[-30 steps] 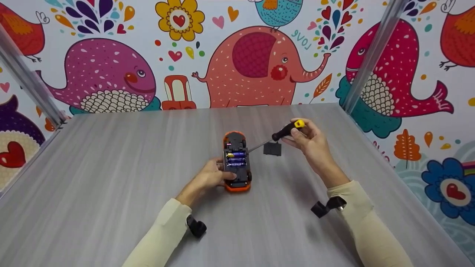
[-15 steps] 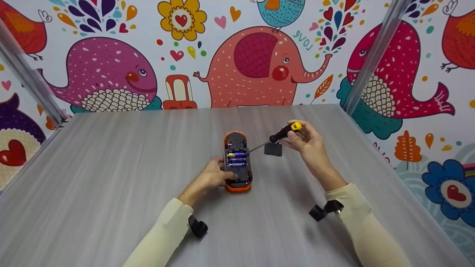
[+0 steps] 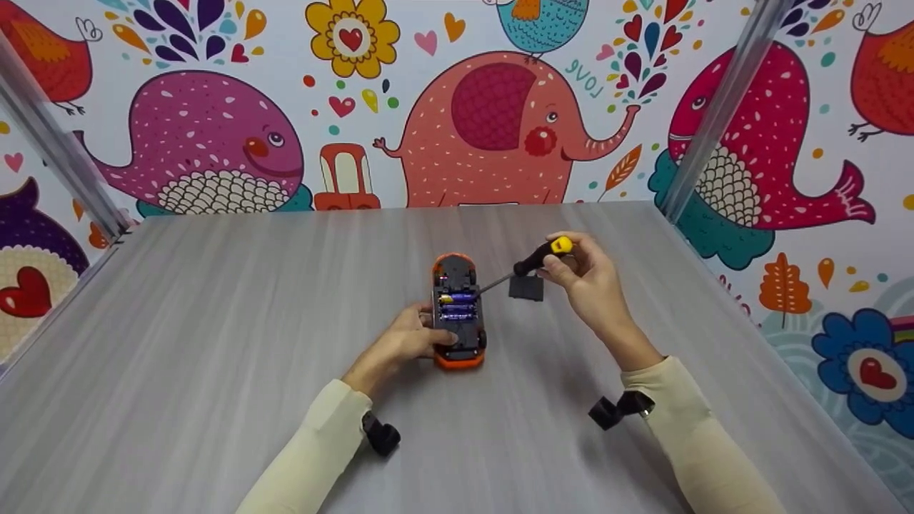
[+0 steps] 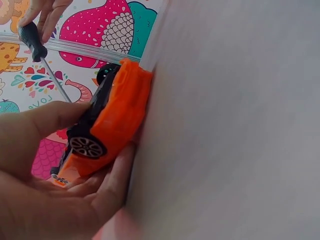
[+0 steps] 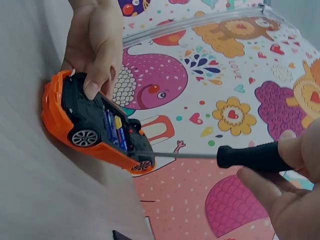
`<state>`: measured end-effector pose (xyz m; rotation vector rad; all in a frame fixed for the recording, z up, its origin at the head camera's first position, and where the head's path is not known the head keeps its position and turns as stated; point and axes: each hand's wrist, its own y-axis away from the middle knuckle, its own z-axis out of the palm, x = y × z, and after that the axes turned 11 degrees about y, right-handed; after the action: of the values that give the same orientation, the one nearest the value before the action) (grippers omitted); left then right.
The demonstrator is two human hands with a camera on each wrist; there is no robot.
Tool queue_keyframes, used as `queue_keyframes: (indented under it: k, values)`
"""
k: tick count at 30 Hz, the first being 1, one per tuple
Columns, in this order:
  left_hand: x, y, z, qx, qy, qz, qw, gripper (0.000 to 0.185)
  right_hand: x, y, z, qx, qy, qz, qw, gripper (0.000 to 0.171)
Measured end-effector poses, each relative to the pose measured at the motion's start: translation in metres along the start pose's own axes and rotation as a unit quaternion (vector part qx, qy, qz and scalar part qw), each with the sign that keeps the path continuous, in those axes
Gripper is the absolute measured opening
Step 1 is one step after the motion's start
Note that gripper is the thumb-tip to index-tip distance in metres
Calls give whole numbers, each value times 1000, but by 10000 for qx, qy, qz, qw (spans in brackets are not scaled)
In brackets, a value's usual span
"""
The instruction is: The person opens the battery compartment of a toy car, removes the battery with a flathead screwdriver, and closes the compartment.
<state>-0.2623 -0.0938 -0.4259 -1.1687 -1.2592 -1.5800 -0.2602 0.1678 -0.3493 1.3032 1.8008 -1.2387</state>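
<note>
An orange toy car [image 3: 459, 363] lies upside down, its black underside facing up. Several blue batteries [image 3: 457, 312] sit in its uncovered compartment. My left hand [image 3: 407, 337] grips the car from the left, thumb pressed on the underside and fingers around the side, as the left wrist view also shows. In my right hand [image 3: 589, 282] I hold a screwdriver [image 5: 255, 156] by its black handle with a yellow end. Its shaft slants down to the compartment's right edge beside the batteries; whether the tip touches a battery, I cannot tell.
A small dark battery cover [image 3: 526, 288] lies on the grey tabletop [image 3: 235, 321] just right of the car, below the screwdriver. Behind the table stands a printed wall [image 3: 485, 128] with cartoon animals, and metal posts [image 3: 721, 107] rise at the back corners.
My right hand and the screwdriver handle have shifted slightly left and down, while the tip stays at the compartment. The left hand and car hold nearly still.
</note>
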Motion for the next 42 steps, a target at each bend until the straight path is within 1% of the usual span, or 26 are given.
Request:
queue_keyframes:
  k: [4,6,8,11,15,23,29,33,36,42]
  values:
    - [-1,-1,1,-47,-89,23,9999,63,-5,3,6,195,456,-283,9984,29]
    - [0,0,1,-28,-137,-19,9999,64,-7,2,9,232,562,-402,9973,28]
    - [0,0,2,10,-177,-51,9998,66,-10,0,11,236,648,-424,9967,29]
    - [0,1,2,85,-195,-111,9997,68,-14,-4,14,152,735,-364,9965,31]
    - [-1,0,2,107,-184,-143,9997,66,-20,-9,17,-24,815,-219,9964,31]
    - [2,0,-1,3,-214,-289,9994,68,-24,-13,22,-262,745,-320,9964,28]
    - [3,0,-5,-83,-47,-407,9991,68,-16,-14,21,-235,507,-140,9983,28]
    - [4,0,-6,-59,-67,-435,9990,68,-7,-15,17,-129,60,77,9999,26]
    - [3,-1,-7,-63,-64,-365,9993,66,-1,-16,15,-12,-277,173,9995,26]
    - [3,-2,-8,-79,95,-382,9992,60,12,-17,13,138,-604,418,9972,27]
